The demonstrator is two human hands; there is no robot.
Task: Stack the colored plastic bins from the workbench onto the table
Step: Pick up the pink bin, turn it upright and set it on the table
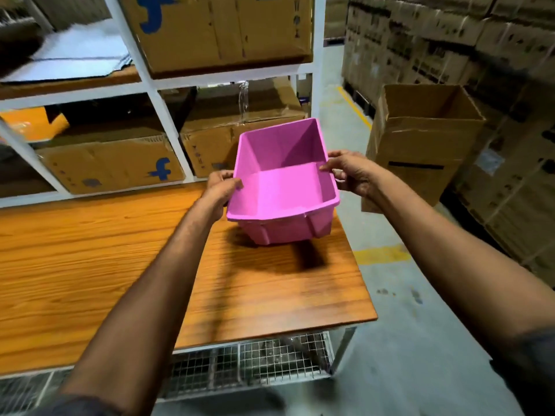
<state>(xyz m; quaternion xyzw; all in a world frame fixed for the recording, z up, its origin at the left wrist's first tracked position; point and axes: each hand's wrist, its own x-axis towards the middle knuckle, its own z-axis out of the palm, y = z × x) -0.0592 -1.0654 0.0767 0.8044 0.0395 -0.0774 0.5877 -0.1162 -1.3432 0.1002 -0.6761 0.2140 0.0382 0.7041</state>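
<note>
Pretty sure I'm looking at a warehouse or packing area here. Upper right of the frame is a wall of stacked brown cartons point(450, 28), and a white metal rack point(156, 94) across the top left holds more cardboard boxes point(111, 165). Concrete floor with yellow painted lines point(383, 254) on the right, an open carton point(420, 139) standing there, and a wood-top desk point(90, 250) in the middle.

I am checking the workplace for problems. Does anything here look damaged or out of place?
Nothing serious. The open cardboard box right of the wooden table leans. The pink bin, held by both hands, looks intact.
</note>
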